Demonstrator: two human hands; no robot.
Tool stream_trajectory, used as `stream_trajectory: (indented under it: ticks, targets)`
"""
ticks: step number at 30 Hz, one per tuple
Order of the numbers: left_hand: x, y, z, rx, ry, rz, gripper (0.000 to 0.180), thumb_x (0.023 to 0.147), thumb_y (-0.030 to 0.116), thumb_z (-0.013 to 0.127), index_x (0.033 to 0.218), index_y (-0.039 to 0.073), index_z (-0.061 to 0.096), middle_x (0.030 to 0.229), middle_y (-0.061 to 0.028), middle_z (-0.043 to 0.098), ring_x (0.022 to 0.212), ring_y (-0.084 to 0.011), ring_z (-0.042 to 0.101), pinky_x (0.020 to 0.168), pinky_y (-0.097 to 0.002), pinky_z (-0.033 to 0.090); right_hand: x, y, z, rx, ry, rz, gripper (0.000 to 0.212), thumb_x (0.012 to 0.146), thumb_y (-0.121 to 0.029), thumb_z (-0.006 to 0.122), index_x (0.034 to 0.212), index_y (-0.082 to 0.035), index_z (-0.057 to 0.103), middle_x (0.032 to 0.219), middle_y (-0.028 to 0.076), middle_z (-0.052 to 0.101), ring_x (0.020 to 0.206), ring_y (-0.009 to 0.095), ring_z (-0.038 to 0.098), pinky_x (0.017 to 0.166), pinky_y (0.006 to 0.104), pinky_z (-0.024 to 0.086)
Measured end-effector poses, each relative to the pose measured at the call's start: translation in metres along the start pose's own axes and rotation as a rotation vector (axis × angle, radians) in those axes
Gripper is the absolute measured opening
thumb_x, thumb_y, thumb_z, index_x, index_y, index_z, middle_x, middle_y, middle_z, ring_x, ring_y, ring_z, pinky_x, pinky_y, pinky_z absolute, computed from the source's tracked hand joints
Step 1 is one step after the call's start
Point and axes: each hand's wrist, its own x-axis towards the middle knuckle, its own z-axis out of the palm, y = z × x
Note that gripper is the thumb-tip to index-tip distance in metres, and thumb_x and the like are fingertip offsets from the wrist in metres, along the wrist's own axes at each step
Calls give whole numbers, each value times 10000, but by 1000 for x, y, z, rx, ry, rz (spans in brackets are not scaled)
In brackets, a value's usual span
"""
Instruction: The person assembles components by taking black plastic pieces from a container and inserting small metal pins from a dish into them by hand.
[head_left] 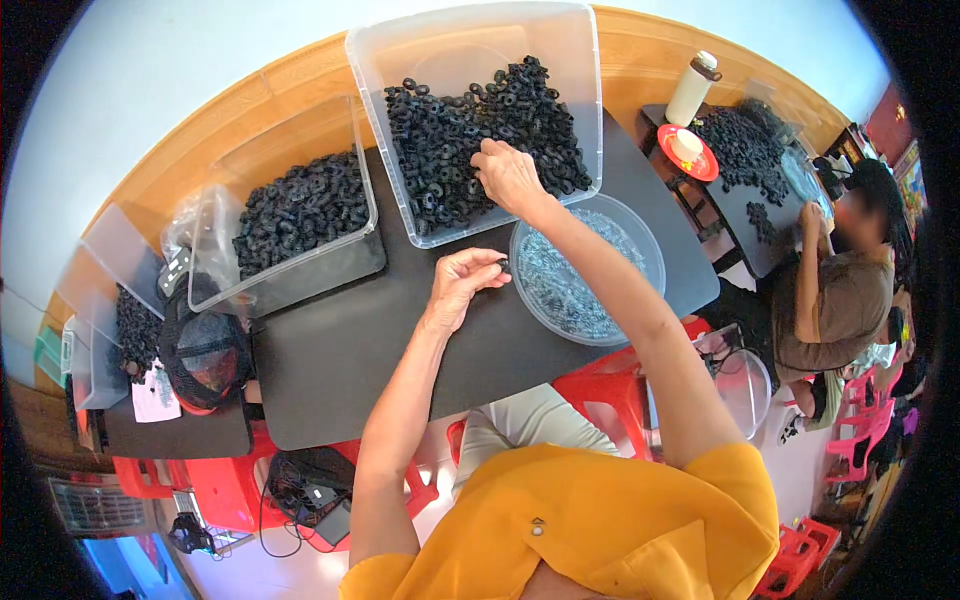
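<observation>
My left hand [463,283] is over the dark table, its thumb and fingertips pinching a small black ring-shaped part [503,265]. Ahead of it, my right hand [510,178] reaches into a large clear plastic tub [597,110] at the back. Its fingers curl down against a heap of black ring-shaped parts [430,150]; whatever is between them is hidden. Under my right forearm stands a round clear basin [655,265] holding many small clear, pale blue pieces [570,290]. The forearm hides part of the basin, and my left fingertips are just off its left rim.
A second clear tub [310,265] of black parts stands left on the table [330,370]. Further left are a black mesh-backed bag [205,345] and another clear bin [95,350]. At right, another person [835,290] sits by a table with black parts, a bottle [692,90] and a red plate [707,165].
</observation>
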Motion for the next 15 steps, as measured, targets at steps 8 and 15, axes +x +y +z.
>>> stream_trajectory:
  ticks: [8,15]
  targets:
    - [1,-4,-4,-20,-3,18,165,795,44,617,955,7,624,856,-83,653,734,-157,638,670,-261,521,-2,0,0,254,139,82,51,671,-70,597,688,-25,578,710,116,551,698,289,578,603,393,475]
    - [1,2,0,-31,4,6,174,797,67,628,960,8,625,839,-72,645,733,-153,637,657,-242,507,-7,16,-19,1108,106,629,59,660,-6,599,686,18,552,640,87,599,574,146,616,525,281,530]
